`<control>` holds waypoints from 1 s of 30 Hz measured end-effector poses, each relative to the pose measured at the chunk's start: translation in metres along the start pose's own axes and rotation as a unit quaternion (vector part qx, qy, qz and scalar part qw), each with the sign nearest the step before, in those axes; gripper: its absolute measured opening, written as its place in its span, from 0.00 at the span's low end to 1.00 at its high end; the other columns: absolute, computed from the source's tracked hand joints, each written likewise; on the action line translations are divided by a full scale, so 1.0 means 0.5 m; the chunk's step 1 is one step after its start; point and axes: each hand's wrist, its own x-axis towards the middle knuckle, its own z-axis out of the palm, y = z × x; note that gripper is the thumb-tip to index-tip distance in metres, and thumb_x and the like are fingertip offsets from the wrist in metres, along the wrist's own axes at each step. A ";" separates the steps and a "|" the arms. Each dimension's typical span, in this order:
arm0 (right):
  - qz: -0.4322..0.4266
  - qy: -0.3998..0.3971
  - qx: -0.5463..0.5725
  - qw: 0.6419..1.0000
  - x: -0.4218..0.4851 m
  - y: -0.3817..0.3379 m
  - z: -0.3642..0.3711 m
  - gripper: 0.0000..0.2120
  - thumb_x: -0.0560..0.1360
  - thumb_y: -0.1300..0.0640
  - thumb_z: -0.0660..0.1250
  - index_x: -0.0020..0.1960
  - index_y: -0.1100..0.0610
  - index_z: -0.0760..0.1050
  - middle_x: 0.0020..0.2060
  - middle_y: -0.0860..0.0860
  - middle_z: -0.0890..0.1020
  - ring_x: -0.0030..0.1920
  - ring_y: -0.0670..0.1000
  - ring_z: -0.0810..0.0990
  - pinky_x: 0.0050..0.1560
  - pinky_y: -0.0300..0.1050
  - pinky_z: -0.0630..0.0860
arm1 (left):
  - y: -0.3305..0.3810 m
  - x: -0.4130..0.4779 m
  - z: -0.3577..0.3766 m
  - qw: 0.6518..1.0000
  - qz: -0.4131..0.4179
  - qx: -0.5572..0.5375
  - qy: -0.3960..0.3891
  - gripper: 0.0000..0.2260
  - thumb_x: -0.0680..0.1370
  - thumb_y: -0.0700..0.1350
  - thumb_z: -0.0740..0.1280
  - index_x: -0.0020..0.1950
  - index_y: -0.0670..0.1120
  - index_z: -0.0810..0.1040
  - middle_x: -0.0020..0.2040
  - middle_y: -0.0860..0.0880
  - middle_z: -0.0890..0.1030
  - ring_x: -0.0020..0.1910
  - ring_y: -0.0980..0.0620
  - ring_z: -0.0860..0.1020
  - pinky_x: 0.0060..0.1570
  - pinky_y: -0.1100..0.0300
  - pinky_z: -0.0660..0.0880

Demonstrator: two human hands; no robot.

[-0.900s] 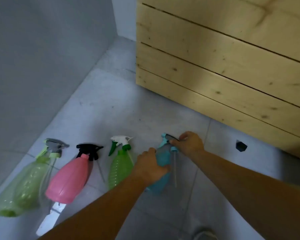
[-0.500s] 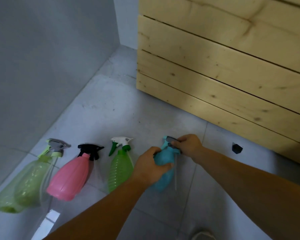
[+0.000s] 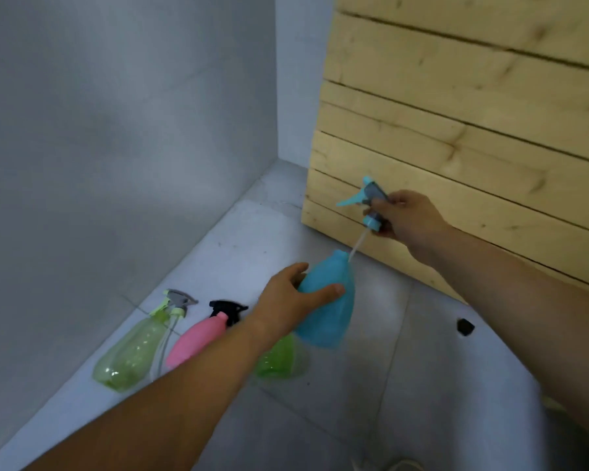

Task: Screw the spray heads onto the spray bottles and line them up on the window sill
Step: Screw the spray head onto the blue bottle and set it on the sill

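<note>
My left hand (image 3: 288,299) grips a blue spray bottle (image 3: 327,314) lifted off the floor, neck pointing up and right. My right hand (image 3: 405,215) holds the blue-and-grey spray head (image 3: 368,197) above the bottle; its white dip tube (image 3: 356,244) reaches down to the bottle's neck. On the floor to the left lie a light green bottle (image 3: 133,351) with a grey-green head (image 3: 177,299), a pink bottle (image 3: 194,341) with a black head (image 3: 227,307), and a green bottle (image 3: 279,360) partly hidden behind my left forearm.
A wooden slatted crate (image 3: 456,164) stands at the right, close behind my right hand. A grey wall (image 3: 116,130) runs along the left. A small black piece (image 3: 465,326) lies on the grey tiled floor (image 3: 405,385).
Both hands have lifted the blue bottle and its spray head off the floor. The head has come apart from the bottle and now sits above the neck. The camera has tilted upward.
</note>
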 end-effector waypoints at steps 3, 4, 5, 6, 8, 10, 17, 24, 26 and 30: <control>-0.078 0.020 0.052 0.995 -0.065 -0.137 0.005 0.08 0.77 0.55 0.68 0.43 0.59 0.75 0.41 0.54 0.84 0.43 0.55 0.83 0.48 0.54 0.82 | 0.074 -0.067 -0.059 0.999 0.017 0.026 0.014 0.17 0.71 0.54 0.78 0.55 0.47 0.84 0.49 0.48 0.87 0.47 0.51 0.86 0.49 0.54 0.84; -0.098 0.020 0.067 0.993 -0.089 -0.174 0.007 0.08 0.77 0.55 0.67 0.44 0.59 0.74 0.41 0.53 0.84 0.44 0.54 0.83 0.49 0.53 0.82 | 0.092 -0.089 -0.077 0.999 0.022 0.030 0.019 0.17 0.70 0.55 0.78 0.54 0.47 0.84 0.49 0.48 0.88 0.47 0.50 0.86 0.50 0.53 0.84; -0.113 0.023 0.082 0.990 -0.110 -0.204 0.010 0.07 0.78 0.55 0.67 0.45 0.59 0.74 0.42 0.53 0.84 0.45 0.54 0.83 0.49 0.52 0.83 | 0.107 -0.108 -0.092 0.999 0.029 0.037 0.022 0.19 0.68 0.57 0.78 0.53 0.47 0.85 0.49 0.48 0.88 0.47 0.49 0.87 0.51 0.50 0.84; -0.127 0.027 0.097 0.987 -0.134 -0.233 0.014 0.07 0.78 0.55 0.66 0.46 0.59 0.73 0.42 0.54 0.84 0.46 0.53 0.84 0.49 0.51 0.83 | 0.123 -0.131 -0.108 0.998 0.035 0.041 0.029 0.21 0.66 0.60 0.78 0.52 0.49 0.85 0.48 0.48 0.88 0.47 0.48 0.87 0.52 0.47 0.83; -0.148 0.029 0.117 0.982 -0.179 -0.282 0.020 0.07 0.79 0.56 0.65 0.50 0.60 0.72 0.42 0.55 0.83 0.47 0.53 0.83 0.50 0.51 0.83 | 0.153 -0.172 -0.137 0.997 0.045 0.047 0.043 0.21 0.64 0.61 0.78 0.51 0.51 0.85 0.47 0.49 0.88 0.46 0.50 0.87 0.50 0.48 0.84; -0.166 0.019 0.131 0.977 -0.223 -0.323 0.029 0.07 0.79 0.57 0.64 0.51 0.61 0.73 0.41 0.55 0.82 0.47 0.56 0.83 0.50 0.51 0.83 | 0.179 -0.215 -0.163 0.995 0.062 0.054 0.058 0.17 0.69 0.57 0.78 0.53 0.51 0.84 0.47 0.50 0.88 0.43 0.53 0.87 0.43 0.57 0.84; -0.175 0.005 0.161 0.971 -0.341 -0.405 0.075 0.04 0.79 0.57 0.64 0.47 0.57 0.74 0.44 0.55 0.84 0.46 0.53 0.84 0.49 0.49 0.83 | 0.222 -0.314 -0.220 0.990 0.106 0.064 0.073 0.19 0.69 0.55 0.79 0.56 0.49 0.83 0.47 0.51 0.88 0.41 0.56 0.87 0.35 0.63 0.80; -0.169 -0.036 0.157 0.972 -0.396 -0.421 0.110 0.10 0.80 0.58 0.63 0.54 0.64 0.75 0.47 0.59 0.82 0.47 0.53 0.82 0.35 0.37 0.79 | 0.229 -0.375 -0.268 0.985 0.132 0.059 0.098 0.24 0.65 0.57 0.81 0.56 0.49 0.83 0.51 0.47 0.87 0.44 0.52 0.87 0.42 0.55 0.84; -0.166 -0.054 0.136 0.975 -0.405 -0.410 0.127 0.11 0.79 0.57 0.64 0.55 0.64 0.75 0.47 0.58 0.83 0.47 0.53 0.83 0.38 0.39 0.81 | 0.235 -0.389 -0.272 0.984 0.139 0.053 0.096 0.21 0.67 0.54 0.80 0.57 0.50 0.81 0.52 0.49 0.86 0.44 0.55 0.86 0.40 0.60 0.83; -0.160 -0.115 0.091 0.976 -0.431 -0.374 0.167 0.15 0.79 0.57 0.64 0.59 0.68 0.72 0.47 0.57 0.84 0.44 0.51 0.84 0.43 0.43 0.83 | 0.249 -0.407 -0.274 0.988 0.138 0.029 0.057 0.26 0.62 0.62 0.78 0.57 0.57 0.80 0.52 0.51 0.86 0.48 0.52 0.86 0.44 0.56 0.82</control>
